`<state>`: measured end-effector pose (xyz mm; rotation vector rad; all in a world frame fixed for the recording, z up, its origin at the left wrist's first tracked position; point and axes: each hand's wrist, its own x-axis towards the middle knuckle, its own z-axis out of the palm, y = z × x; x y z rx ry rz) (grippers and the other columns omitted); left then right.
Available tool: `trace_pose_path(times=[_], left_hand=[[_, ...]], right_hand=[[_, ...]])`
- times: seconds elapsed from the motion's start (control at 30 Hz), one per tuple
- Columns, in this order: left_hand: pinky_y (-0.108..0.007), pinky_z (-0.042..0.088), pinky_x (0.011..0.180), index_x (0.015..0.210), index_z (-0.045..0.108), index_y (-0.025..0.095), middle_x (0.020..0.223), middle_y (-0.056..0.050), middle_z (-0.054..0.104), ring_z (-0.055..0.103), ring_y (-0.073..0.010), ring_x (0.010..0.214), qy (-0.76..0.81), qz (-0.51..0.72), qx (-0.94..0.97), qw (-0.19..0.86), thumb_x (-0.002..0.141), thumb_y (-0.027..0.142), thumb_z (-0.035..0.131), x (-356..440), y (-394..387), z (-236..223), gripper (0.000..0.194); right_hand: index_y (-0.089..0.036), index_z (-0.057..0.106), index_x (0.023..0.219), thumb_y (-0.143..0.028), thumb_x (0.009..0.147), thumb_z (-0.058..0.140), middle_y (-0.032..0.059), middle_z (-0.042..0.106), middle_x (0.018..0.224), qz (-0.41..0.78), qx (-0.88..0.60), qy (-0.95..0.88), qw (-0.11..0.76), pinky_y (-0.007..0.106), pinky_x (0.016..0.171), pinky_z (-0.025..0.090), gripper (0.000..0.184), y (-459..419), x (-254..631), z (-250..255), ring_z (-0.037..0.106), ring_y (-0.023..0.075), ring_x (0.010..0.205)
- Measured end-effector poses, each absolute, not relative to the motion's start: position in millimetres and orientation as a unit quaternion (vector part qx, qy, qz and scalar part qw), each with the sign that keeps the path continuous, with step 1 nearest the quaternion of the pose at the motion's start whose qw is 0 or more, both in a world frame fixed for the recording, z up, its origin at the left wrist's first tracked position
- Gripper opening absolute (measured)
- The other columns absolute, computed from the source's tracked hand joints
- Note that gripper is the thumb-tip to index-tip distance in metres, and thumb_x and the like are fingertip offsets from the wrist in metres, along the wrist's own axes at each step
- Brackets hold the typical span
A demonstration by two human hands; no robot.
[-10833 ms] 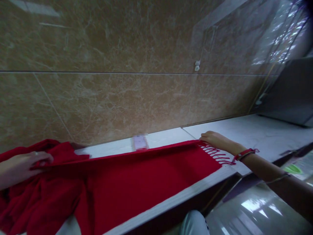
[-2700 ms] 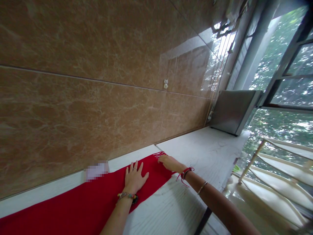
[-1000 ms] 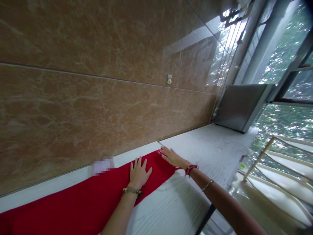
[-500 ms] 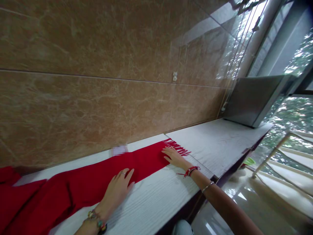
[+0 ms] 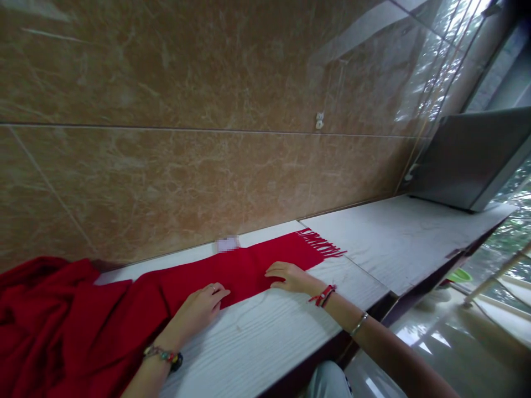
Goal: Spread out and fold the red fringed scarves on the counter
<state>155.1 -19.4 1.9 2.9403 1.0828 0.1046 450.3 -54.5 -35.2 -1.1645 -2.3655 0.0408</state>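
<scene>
Fingers on fringed red scarf

Red scarf, one; fringed end laid flat on white tabletop, remainder heaped in folds at left.

Beaded bracelet, ring, red bracelet, silver bangle

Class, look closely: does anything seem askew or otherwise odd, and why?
The red cloth looks uneven: its fringed end lies flat on the white counter, but left of the left hand it is heaped in loose folds.
</scene>
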Motion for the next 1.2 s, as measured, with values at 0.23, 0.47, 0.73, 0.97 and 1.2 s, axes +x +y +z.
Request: trace_pose_path(times=[0.23,0.47,0.73,0.97,1.2], left_hand=[[-0.030,0.035,0.096,0.123,0.045,0.027,0.127,-0.003,0.046,0.042,-0.0164,0.116,0.422,-0.022,0.906,-0.014,0.063,-0.004,0.032,132.2,-12.4,4.2,0.069],[-0.031,0.041,0.090,0.121,0.047,0.019,0.123,-0.009,0.048,0.047,-0.0200,0.110,0.395,-0.024,0.918,0.012,0.073,0.014,0.043,123.6,-12.9,10.5,0.049],[-0.031,0.040,0.092,0.120,0.048,0.018,0.127,-0.012,0.046,0.044,-0.0196,0.116,0.428,-0.037,0.903,-0.035,0.067,-0.009,0.031,128.6,-20.8,12.3,0.062],[-0.032,0.047,0.081,0.112,0.054,0.020,0.118,-0.011,0.053,0.053,-0.0201,0.105,0.458,-0.011,0.888,-0.041,0.074,-0.002,0.032,125.6,-13.7,10.9,0.048],[-0.025,0.044,0.076,0.093,0.058,0.020,0.101,-0.005,0.056,0.054,-0.0151,0.090,0.414,0.068,0.908,0.008,0.073,0.008,0.039,113.8,-9.2,29.2,0.030]], right_hand=[[-0.017,0.059,0.106,-0.023,0.087,0.042,0.0059,0.062,0.105,-0.057,-0.426,-0.873,0.232,0.030,0.089,0.042,0.026,-52.8,461.5,-44.6,0.054,0.0153,0.100],[-0.013,0.062,0.093,-0.016,0.085,0.045,0.0075,0.065,0.093,-0.155,-0.410,-0.873,0.213,0.029,0.080,0.047,0.020,-50.7,465.5,-49.1,0.058,0.0161,0.087],[-0.016,0.062,0.084,-0.018,0.084,0.047,0.0049,0.064,0.085,-0.119,-0.438,-0.861,0.229,0.027,0.074,0.046,0.015,-55.9,458.8,-39.7,0.057,0.0149,0.080],[-0.017,0.062,0.084,-0.018,0.084,0.048,0.0052,0.064,0.083,-0.113,-0.442,-0.855,0.245,0.028,0.074,0.045,0.015,-55.8,458.8,-39.0,0.057,0.0149,0.079],[-0.016,0.062,0.085,-0.018,0.084,0.048,0.0051,0.066,0.084,-0.090,-0.455,-0.828,0.316,0.029,0.077,0.045,0.014,-57.5,461.7,-36.8,0.058,0.0152,0.081]])
